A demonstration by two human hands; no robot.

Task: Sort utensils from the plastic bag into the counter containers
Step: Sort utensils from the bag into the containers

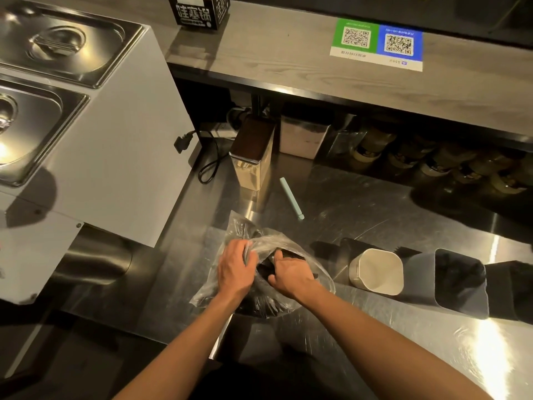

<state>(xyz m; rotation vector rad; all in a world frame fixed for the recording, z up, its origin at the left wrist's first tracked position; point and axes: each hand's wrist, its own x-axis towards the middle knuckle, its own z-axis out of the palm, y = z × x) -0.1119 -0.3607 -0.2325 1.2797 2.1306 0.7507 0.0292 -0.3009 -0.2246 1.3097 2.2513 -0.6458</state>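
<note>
Dim warm light falls on a steel desk (360, 203) under a wooden shelf that carries a QR-code sign (376, 43). At the desk's left edge stands a white cabinet (121, 157) topped with steel lids (57, 41), a black power cord (207, 157) trailing from its side. Just right of the cord, towards the back of the desk, stands a tall tin (253, 157), and a pale green stick (291, 197) lies loose in front of it.

Against the near edge, about midway along, sits the plastic bag (268, 241), its mouth turned up towards the person. The left hand (235, 267) grips the plastic at the left side of the mouth and holds it open. The right hand (290, 274) is inside the opening, fingers curled round the dark utensils (292, 253). How many it holds cannot be made out, as the plastic and the hand cover most of them.

Further right along the near edge a white container (357, 277) lies tipped with its opening facing the person, then a grey container (461, 307) beside it, and a dark one (516, 290) at the picture's edge.

The containers all lie to the right of the bag, so the right hand is the nearer one. It would likely lift clear of the mouth and carry sideways along the near edge. The utensils' long axis stays hidden, so their turn for the drop cannot be judged.
</note>
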